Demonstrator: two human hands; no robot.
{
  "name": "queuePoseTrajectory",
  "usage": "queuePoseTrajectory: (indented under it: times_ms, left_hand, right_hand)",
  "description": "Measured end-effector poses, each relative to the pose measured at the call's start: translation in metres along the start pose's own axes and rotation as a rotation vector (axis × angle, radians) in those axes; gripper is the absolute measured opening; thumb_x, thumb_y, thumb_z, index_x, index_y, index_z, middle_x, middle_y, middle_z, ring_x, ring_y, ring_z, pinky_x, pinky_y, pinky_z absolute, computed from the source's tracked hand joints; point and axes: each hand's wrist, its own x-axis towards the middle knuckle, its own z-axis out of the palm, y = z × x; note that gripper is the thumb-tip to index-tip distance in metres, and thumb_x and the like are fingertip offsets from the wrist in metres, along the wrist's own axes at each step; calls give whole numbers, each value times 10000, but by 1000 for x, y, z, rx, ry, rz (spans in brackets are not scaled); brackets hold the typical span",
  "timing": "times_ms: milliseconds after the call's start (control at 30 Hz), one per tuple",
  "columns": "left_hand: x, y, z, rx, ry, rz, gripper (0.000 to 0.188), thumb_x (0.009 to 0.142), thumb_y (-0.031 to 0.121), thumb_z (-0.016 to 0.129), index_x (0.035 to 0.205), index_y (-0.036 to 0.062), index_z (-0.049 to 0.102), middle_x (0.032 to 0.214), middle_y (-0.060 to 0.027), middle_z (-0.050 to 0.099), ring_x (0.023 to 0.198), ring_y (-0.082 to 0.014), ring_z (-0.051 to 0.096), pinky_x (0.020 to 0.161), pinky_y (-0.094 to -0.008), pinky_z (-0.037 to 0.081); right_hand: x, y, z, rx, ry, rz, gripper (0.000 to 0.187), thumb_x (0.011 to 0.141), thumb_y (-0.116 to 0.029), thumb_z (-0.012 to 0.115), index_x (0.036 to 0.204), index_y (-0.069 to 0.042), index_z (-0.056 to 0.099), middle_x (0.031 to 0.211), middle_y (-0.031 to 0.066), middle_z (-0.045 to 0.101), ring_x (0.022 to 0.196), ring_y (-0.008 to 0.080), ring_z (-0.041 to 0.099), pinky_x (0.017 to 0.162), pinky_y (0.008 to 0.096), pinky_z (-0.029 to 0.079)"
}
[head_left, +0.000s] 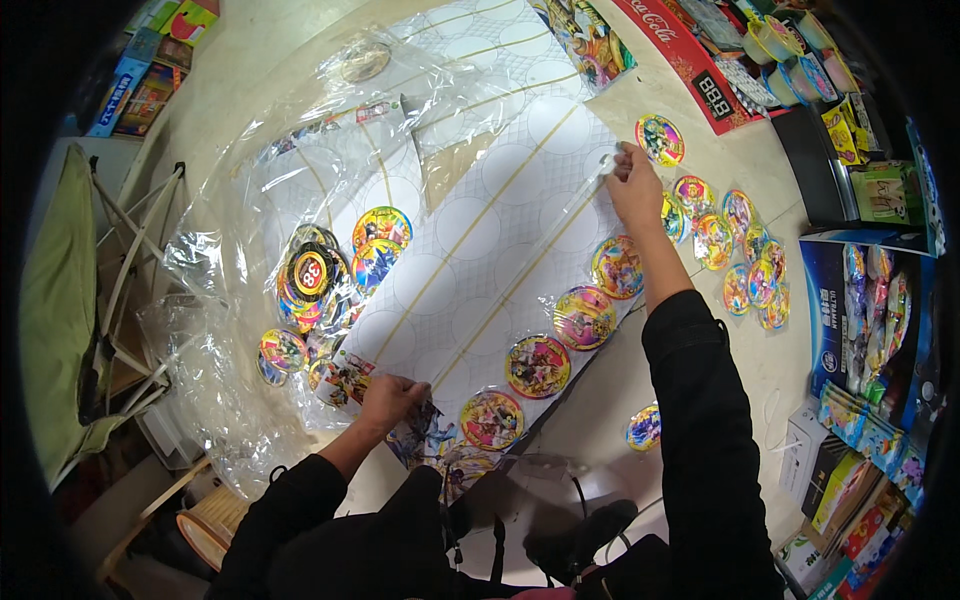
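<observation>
A white board (428, 275) printed with rows of circles and yellow lines lies slantwise in front of me. A narrow clear strip (572, 212), which looks like tape, stretches diagonally over it between my hands. At the board's near left end, my left hand (392, 402) is closed in a pinch on the strip's lower end. My right hand (634, 185) pinches the upper end at the board's far right edge. Along the right side runs a row of colourful round cards, among them a red-rimmed one (538, 366) and a yellow one (585, 318).
Crumpled clear plastic wrap (215, 400) spreads over the left side. More printed boards (490, 50) lie beyond. Loose round cards (713, 242) are scattered at right, and a pile (312, 272) sits left. Shelved packages (868, 310) line the right; a folding stool (70, 290) stands left.
</observation>
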Motion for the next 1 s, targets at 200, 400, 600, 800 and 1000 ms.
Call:
queuePoseTrajectory:
  times_ms: [200, 400, 600, 800, 1000]
  left_hand:
    - [-3, 9, 0, 110, 23, 26, 412, 943, 363, 644, 772, 2, 748, 590, -84, 680, 509, -172, 664, 546, -311, 521]
    - [-5, 10, 0, 177, 86, 47, 430, 934, 383, 643, 761, 5, 750, 579, -80, 676, 492, -168, 656, 519, -310, 513]
    - [-2, 8, -1, 195, 54, 51, 429, 938, 386, 641, 768, 7, 752, 580, -80, 676, 505, -173, 666, 535, -314, 521]
    - [-2, 9, -1, 55, 4, -15, 407, 958, 327, 652, 783, -30, 741, 606, -80, 685, 494, -143, 655, 501, -286, 518]
    - [-1, 2, -2, 124, 10, 23, 423, 933, 401, 642, 789, 21, 760, 595, -75, 686, 510, -179, 671, 535, -320, 526]
  right_hand:
    - [-20, 6, 1, -13, 145, -3, 478, 780, -82, 647, 1251, -33, 585, 1105, 149, 678, 986, 275, 666, 878, 389, 524]
    - [-52, -4, -3, -144, -107, -348, 407, 838, -109, 610, 1234, -14, 594, 1213, 152, 643, 1158, 328, 586, 990, 405, 473]
    - [-34, 2, 7, -492, -194, -389, 543, 862, -217, 640, 1339, 14, 526, 1479, 182, 463, 1352, 308, 453, 1075, 427, 427]
    - [-13, -6, 13, -697, -160, -302, 465, 903, -228, 569, 1303, 5, 529, 1342, 145, 535, 1223, 299, 522, 967, 454, 485]
    - [-9, -17, 17, -707, -135, -153, 511, 888, -264, 606, 1329, -21, 518, 1293, 198, 519, 1182, 358, 516, 928, 455, 502]
